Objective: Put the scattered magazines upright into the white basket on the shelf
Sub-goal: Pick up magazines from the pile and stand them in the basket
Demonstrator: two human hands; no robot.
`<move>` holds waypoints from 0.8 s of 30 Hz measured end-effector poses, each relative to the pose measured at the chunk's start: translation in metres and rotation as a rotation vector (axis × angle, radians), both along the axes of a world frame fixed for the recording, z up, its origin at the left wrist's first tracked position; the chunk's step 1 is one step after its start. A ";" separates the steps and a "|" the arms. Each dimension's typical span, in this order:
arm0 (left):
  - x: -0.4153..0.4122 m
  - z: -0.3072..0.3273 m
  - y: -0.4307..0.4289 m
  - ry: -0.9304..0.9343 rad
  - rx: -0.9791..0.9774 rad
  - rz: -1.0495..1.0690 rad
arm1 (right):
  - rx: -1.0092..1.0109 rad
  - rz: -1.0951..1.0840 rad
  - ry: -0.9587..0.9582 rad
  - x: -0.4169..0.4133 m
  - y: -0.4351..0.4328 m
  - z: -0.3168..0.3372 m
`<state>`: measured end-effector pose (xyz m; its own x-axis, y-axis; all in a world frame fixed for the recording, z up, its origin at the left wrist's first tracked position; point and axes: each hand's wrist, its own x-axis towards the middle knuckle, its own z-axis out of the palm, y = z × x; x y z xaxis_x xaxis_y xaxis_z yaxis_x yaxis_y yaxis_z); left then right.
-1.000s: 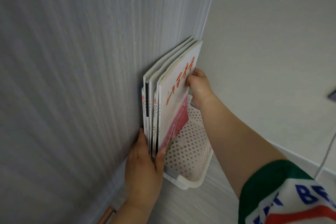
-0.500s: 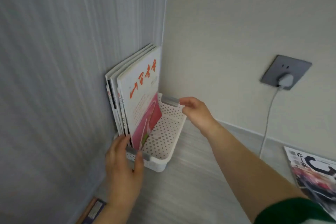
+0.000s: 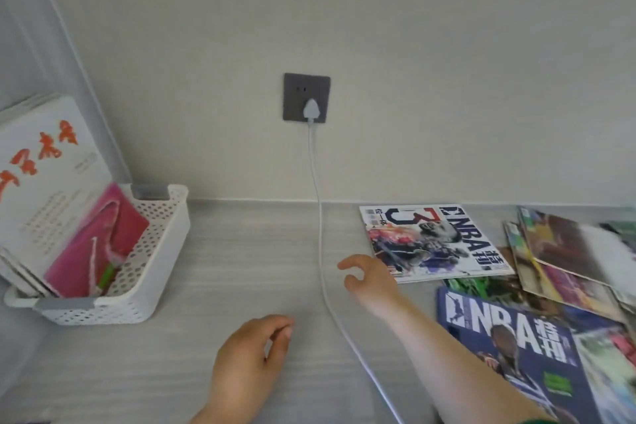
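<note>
Out over the pale wood-grain shelf [image 3: 241,268] with the right grip [image 3: 370,280], loosely curled and empty, right at the near-left corner of the flat white-covered NBA magazine [image 3: 437,241]. Hovering low with the left grip [image 3: 251,354], loosely curled too, holding nothing. Best to slide fingertips under that corner, pinch the edge, lift clear of the white power cable [image 3: 320,234] alongside. Then stand it on edge and slot it into the white perforated plastic basket [image 3: 165,251], far left, beside the upright magazines [image 3: 51,182] leaning there. Plenty more lying scattered at right, blue NBA magazine [image 3: 509,348] included.
</note>
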<state>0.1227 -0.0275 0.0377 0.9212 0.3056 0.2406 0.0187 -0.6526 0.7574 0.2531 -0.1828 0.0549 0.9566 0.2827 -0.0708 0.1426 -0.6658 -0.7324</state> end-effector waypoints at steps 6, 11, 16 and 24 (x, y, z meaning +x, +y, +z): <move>0.021 -0.022 -0.083 0.107 0.034 -0.209 | -0.296 -0.344 -0.164 -0.016 -0.149 -0.043; 0.031 -0.049 -0.151 0.276 0.112 -0.376 | -0.558 -0.421 -0.100 -0.040 -0.231 -0.073; 0.033 -0.063 -0.202 0.404 0.145 -0.447 | -0.642 -0.272 -0.084 -0.049 -0.252 -0.095; 0.040 -0.048 -0.222 0.507 -0.531 -0.334 | -0.631 -0.273 -0.116 -0.043 -0.256 -0.101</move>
